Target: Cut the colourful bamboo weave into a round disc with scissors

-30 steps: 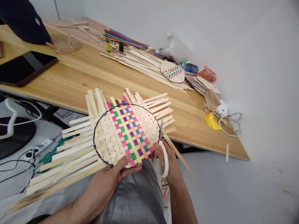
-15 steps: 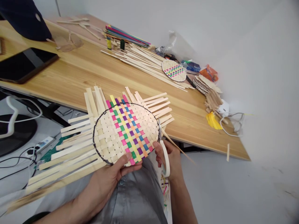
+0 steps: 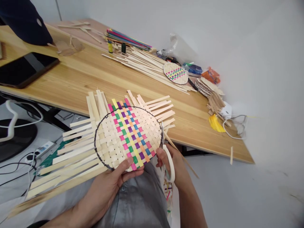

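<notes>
A woven strip mat [image 3: 133,136] is held up in front of my body. A black oval line runs round it, with pink, green, yellow, purple, orange and blue strips through its middle. Loose strip ends stick out at the left, top and upper right. My left hand [image 3: 121,172] pinches its lower edge, thumb on top. My right hand [image 3: 172,160] grips white-handled scissors [image 3: 170,166], whose blades lie at the mat's right edge along the black line. A partly cut strip dangles beside my right hand. The lower right edge follows the line without loose ends.
On the wooden table [image 3: 71,76] are a phone [image 3: 27,68], glasses [image 3: 68,47], a dark cap [image 3: 26,22], plain strips [image 3: 142,65], coloured strips [image 3: 128,39] and a finished woven oval [image 3: 175,73]. Brown pieces [image 3: 215,98] lie at the right. Cables and a power strip [image 3: 42,148] are below left.
The mat, hands and scissors stay nearly in place. My right hand and the scissor handles have shifted slightly down. The view has tilted a little.
</notes>
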### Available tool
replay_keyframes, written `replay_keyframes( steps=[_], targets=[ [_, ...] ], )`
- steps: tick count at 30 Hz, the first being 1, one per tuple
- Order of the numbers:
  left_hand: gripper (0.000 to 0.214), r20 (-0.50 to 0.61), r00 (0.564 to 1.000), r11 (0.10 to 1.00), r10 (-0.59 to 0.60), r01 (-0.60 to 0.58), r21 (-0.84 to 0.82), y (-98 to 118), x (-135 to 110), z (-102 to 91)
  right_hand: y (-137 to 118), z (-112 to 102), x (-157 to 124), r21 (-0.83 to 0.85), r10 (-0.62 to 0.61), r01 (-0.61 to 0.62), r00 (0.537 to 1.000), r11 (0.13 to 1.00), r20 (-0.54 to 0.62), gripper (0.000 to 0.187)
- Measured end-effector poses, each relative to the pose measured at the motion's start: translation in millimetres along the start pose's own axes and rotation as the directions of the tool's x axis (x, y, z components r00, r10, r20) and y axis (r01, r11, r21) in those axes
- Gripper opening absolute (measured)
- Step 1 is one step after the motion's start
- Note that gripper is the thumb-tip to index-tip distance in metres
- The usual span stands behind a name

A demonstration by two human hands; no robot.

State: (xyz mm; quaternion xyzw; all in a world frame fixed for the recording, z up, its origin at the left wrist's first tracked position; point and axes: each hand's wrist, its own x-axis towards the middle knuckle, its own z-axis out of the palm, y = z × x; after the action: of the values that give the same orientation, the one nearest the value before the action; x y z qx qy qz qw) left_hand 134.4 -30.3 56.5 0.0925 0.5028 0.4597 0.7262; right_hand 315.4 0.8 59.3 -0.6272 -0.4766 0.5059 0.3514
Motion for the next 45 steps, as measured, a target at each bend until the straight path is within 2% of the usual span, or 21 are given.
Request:
replay_keyframes(
  steps=[8,13,18,23,31,35,40,45],
  targets=[
    [0.049,-0.036,0.999,0.997,-0.029,0.032,0.069,-0.5,-3.3,-6.1,-11.1,-2.1,-0.2,-0.08,-0.036,0.038,0.999,0.996,0.037,0.054],
    [0.063,-0.043,0.999,0.999,-0.01,0.012,0.045,-2.4,-2.3,-9.4,-10.0,-1.4,-1.1,-0.088,-0.048,0.051,0.998,0.995,0.032,0.051],
    [0.068,-0.017,0.999,0.999,-0.033,0.033,0.03,-2.3,-0.7,-9.1,-3.1,-3.6,1.4,-0.062,0.045,-0.046,0.999,0.997,-0.013,0.049],
    [0.07,-0.042,0.999,0.999,-0.024,0.025,0.029,-4.0,-0.3,-12.0,2.1,-7.9,4.0,-0.07,0.061,-0.063,0.998,0.996,-0.027,0.043],
    [0.064,-0.025,0.999,0.999,-0.029,0.029,0.018,-3.5,0.7,-11.4,1.0,-7.4,5.4,-0.048,0.131,-0.134,0.99,0.99,-0.051,0.046],
    [0.057,-0.069,0.997,0.999,-0.046,0.048,0.026,-3.5,0.6,-12.6,2.7,-11.8,3.0,-0.066,0.121,-0.12,0.992,0.991,0.022,0.044],
    [0.063,0.016,1.0,0.999,-0.025,0.025,0.034,-2.3,0.4,-14.5,-3.7,-14.0,0.2,-0.086,0.076,-0.066,0.99,0.994,0.121,0.045],
    [0.07,-0.011,1.0,0.999,-0.028,0.029,0.043,-1.1,0.3,-13.1,-10.7,-12.8,1.7,-0.114,0.026,-0.006,0.984,0.993,0.177,0.051]
  ],
)
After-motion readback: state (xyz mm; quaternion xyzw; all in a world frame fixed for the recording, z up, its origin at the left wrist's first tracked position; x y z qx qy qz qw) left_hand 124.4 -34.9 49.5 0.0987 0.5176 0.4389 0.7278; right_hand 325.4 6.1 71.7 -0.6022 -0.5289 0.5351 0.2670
